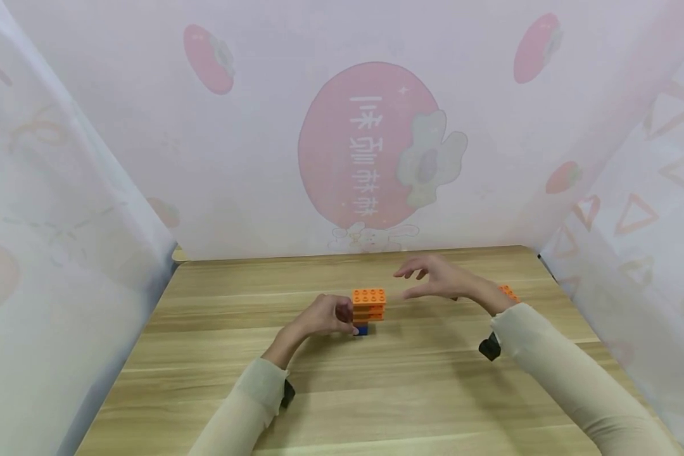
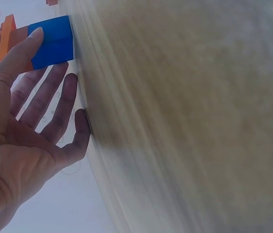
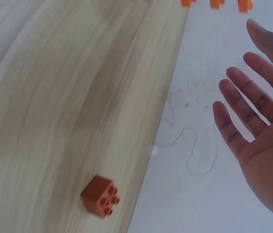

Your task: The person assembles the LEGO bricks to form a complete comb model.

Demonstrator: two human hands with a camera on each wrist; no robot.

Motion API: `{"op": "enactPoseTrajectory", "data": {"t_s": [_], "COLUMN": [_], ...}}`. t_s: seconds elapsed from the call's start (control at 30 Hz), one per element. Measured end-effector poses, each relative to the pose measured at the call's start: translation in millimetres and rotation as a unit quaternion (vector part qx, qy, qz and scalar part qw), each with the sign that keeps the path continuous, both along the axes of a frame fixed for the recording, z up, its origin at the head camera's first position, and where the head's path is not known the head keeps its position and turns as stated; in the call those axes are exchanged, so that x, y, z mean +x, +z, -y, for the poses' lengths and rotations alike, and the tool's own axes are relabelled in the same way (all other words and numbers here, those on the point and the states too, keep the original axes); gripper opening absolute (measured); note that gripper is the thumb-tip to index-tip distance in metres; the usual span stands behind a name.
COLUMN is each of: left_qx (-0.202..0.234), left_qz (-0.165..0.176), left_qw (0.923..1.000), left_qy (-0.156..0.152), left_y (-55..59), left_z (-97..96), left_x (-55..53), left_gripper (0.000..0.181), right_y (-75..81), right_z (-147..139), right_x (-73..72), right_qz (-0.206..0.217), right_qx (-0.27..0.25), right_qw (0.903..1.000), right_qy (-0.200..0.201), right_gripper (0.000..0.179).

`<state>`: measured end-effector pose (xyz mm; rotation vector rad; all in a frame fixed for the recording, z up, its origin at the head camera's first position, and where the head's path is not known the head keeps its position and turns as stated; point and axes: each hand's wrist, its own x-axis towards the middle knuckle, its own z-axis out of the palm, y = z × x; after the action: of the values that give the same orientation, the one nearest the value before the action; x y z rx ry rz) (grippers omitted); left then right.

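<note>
A stack of toy building bricks stands on the table, with an orange studded brick on top, more orange layers beneath and a blue brick at the bottom. My left hand holds the stack low on its left side. In the left wrist view, the thumb lies on the blue brick and the fingers reach behind it. To the right of the stack, my right hand hovers above the table, fingers apart and nothing in its grasp. The right wrist view shows its palm facing the stack's orange edges.
Another orange studded brick lies at the right of the wooden table, partly covered by the right forearm. A brown-orange brick rests near the table's edge in the right wrist view. Printed white curtains surround the table's back and sides.
</note>
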<state>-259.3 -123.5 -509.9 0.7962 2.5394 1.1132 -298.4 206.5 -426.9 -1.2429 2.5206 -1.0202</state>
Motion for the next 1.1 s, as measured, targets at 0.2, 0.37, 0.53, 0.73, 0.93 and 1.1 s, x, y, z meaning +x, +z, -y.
{"op": "enactPoseTrajectory", "data": {"t_s": [0.2,0.37,0.53,0.73,0.93,1.1], "left_qx": [0.002,0.001,0.009,0.009,0.006,0.009], "left_qz": [0.002,0.007,0.011,-0.001,-0.004,-0.001], "left_qw": [1.0,1.0,0.9999,1.0,1.0,0.9999], "left_qy": [0.0,-0.001,-0.003,-0.002,-0.004,-0.006], "left_y": [0.0,-0.3,-1.5,-0.4,-0.4,-1.4], "left_z": [0.7,1.1,0.6,0.4,0.8,0.9], "left_x": [-0.4,0.9,1.9,1.5,0.9,0.8], "left_gripper": [0.025,0.024,0.023,0.023,0.023,0.024], "right_y": [-6.1,-12.6,-18.4,-21.9,-27.7,-37.0], "right_z": [-15.9,-26.1,-36.5,-50.6,-64.3,-75.6], "right_x": [-7.6,-12.1,-17.4,-24.7,-28.1,-30.3], "right_qz": [0.024,0.025,0.024,0.019,0.033,0.043], "right_qx": [0.003,0.019,0.028,0.032,0.033,0.035], "right_qw": [0.9995,0.9991,0.9987,0.9981,0.9976,0.9967], "right_qy": [-0.02,-0.029,-0.036,-0.05,-0.052,-0.06], "right_gripper": [0.039,0.039,0.039,0.04,0.04,0.041]}}
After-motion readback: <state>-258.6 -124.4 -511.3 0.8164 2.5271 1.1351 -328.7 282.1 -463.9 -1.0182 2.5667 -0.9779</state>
